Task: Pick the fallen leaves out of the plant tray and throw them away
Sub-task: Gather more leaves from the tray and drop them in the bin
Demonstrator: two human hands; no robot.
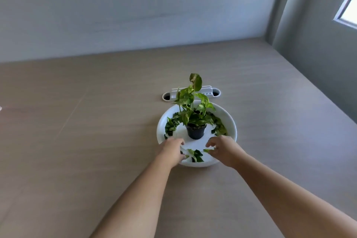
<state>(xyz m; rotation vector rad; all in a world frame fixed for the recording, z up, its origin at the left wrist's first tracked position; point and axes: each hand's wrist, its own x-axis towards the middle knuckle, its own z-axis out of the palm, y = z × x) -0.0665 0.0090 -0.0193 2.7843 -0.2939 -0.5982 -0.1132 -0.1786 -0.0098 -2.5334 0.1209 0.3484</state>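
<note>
A round white plant tray (230, 120) sits on the table with a small black pot (195, 132) holding a green plant (192, 102) at its centre. Fallen green leaves lie in the tray at the left (170, 125), at the right (220, 126) and at the near side (197, 155). My left hand (172, 151) reaches over the tray's near left rim, fingers curled on a pale leaf at the near pile. My right hand (224, 149) is over the near right part, fingertips pinching a small green leaf (207, 150).
The tray rests on a wide beige table (96, 131). Behind the tray a white oval cable grommet with a socket block (193, 92) is set in the tabletop. A grey wall runs behind the table, and a window (347, 6) is at the upper right.
</note>
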